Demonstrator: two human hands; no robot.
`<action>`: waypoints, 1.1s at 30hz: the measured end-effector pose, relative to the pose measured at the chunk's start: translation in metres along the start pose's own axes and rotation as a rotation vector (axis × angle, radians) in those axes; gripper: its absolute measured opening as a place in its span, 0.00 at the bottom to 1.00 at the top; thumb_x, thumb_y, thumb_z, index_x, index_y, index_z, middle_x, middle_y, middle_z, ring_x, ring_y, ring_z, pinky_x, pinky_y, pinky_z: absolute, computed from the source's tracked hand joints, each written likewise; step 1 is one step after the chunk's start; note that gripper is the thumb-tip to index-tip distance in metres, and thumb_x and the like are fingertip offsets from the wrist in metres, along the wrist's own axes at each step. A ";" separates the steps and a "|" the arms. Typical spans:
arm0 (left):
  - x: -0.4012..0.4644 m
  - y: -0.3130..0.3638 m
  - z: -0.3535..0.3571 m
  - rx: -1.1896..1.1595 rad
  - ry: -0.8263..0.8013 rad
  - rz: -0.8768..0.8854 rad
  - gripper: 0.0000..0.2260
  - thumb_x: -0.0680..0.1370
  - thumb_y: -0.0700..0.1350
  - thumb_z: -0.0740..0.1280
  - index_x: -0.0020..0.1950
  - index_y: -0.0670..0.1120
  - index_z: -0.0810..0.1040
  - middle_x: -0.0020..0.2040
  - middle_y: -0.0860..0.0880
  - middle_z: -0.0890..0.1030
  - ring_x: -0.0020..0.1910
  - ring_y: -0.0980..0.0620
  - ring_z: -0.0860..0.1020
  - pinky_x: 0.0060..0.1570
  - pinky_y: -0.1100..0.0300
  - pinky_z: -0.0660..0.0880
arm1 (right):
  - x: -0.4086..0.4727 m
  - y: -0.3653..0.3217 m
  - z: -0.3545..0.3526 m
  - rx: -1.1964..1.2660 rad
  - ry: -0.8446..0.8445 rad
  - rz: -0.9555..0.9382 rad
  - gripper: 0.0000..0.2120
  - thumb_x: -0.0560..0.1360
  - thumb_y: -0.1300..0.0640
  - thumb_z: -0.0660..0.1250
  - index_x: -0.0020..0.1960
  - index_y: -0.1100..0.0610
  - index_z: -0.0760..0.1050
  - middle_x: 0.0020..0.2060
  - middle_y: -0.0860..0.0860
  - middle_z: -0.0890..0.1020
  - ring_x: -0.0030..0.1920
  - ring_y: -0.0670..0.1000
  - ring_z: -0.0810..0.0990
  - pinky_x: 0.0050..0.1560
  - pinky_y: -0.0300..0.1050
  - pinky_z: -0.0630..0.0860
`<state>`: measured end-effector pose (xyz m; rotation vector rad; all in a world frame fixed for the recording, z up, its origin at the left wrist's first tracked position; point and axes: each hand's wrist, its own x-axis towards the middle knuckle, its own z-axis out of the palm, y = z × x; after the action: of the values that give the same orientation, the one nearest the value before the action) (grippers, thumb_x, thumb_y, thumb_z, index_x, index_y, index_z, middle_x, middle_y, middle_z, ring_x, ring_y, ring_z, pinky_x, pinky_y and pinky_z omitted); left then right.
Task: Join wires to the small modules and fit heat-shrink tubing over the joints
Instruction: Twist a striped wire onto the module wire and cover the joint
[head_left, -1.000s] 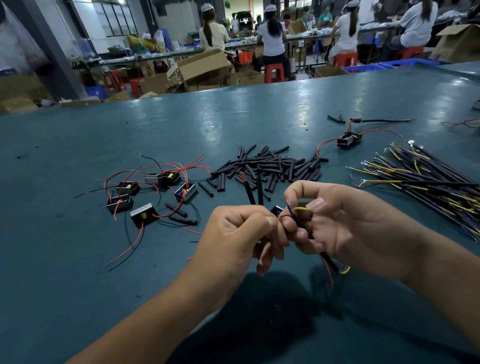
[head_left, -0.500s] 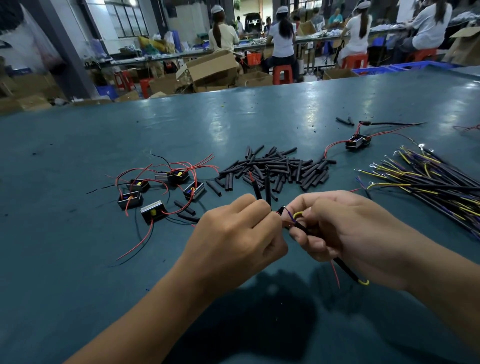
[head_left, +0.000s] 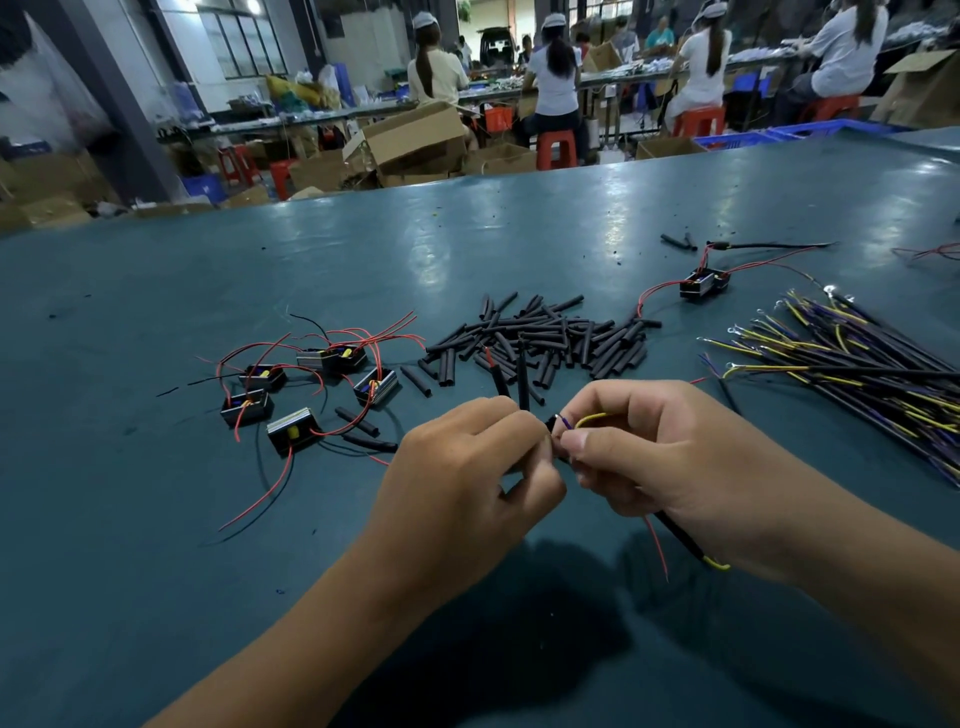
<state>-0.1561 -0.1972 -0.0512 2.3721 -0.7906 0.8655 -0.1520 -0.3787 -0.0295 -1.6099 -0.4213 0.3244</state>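
Modules (head_left: 306, 387) with red leads sit clustered at ten o'clock on the worktop (head_left: 156, 571), unjoined by my judgement; one wired module (head_left: 704, 283) lies apart at one o'clock. My left hand (head_left: 467, 478) is curled, pinching a small black piece I can't identify, with tube pieces sticking up from it. My right hand (head_left: 654, 457) grips a sleeved wire (head_left: 680, 535) with yellow and purple cores. Heat-shrink tubing (head_left: 545, 340) is heaped at twelve, the wire bundle (head_left: 857, 364) at two. Most work remains. Cardboard boxes (head_left: 415, 137) stand beyond, contents hidden.
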 end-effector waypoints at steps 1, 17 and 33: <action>0.000 0.001 0.000 -0.028 -0.009 -0.023 0.11 0.76 0.41 0.63 0.34 0.40 0.76 0.31 0.49 0.73 0.30 0.51 0.68 0.32 0.61 0.62 | 0.000 0.000 0.000 -0.022 0.000 -0.016 0.05 0.79 0.63 0.66 0.45 0.63 0.77 0.29 0.53 0.75 0.27 0.46 0.67 0.26 0.34 0.64; 0.007 0.012 -0.003 -1.126 -0.301 -0.863 0.10 0.69 0.45 0.60 0.34 0.45 0.80 0.30 0.47 0.74 0.26 0.51 0.69 0.25 0.62 0.64 | 0.003 0.009 -0.009 -0.515 0.205 -0.455 0.04 0.71 0.55 0.68 0.38 0.53 0.77 0.28 0.53 0.74 0.28 0.49 0.68 0.29 0.36 0.64; 0.005 0.013 -0.006 -1.278 -0.475 -0.965 0.07 0.68 0.47 0.63 0.32 0.50 0.78 0.30 0.51 0.73 0.25 0.55 0.67 0.25 0.66 0.61 | 0.006 0.012 -0.017 -0.932 0.082 -0.785 0.02 0.74 0.65 0.69 0.43 0.59 0.79 0.36 0.46 0.75 0.35 0.44 0.70 0.37 0.37 0.70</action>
<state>-0.1636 -0.2044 -0.0402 1.3967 -0.1183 -0.5273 -0.1377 -0.3916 -0.0396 -2.1591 -1.2065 -0.6268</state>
